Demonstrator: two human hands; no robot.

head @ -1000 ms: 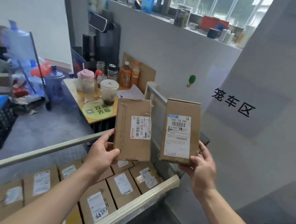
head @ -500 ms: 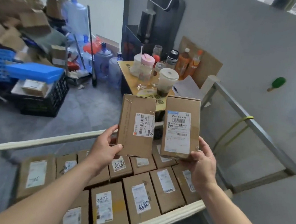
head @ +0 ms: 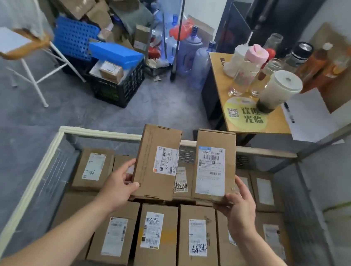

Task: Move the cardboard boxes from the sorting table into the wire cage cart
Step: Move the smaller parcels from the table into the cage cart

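Left hand (head: 119,188) grips left box (head: 157,148); right hand (head: 240,209) grips right box (head: 215,141); both partly hide stacked boxes (head: 157,235) beneath.

cart (head: 96,132) rim cropped (btm), bottles (head: 317,61) blurred

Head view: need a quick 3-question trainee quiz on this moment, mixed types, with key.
1. True or false: the left hand holds nothing.
2. Directly below both hands is: A) the wire cage cart with boxes laid in it, B) a conveyor belt, C) a wooden pallet.
3. Which hand grips the box with the label starting 530?

Key:
1. False. Its fingers grip the box with the label starting 507.
2. A.
3. The right hand, at the box's lower right corner.
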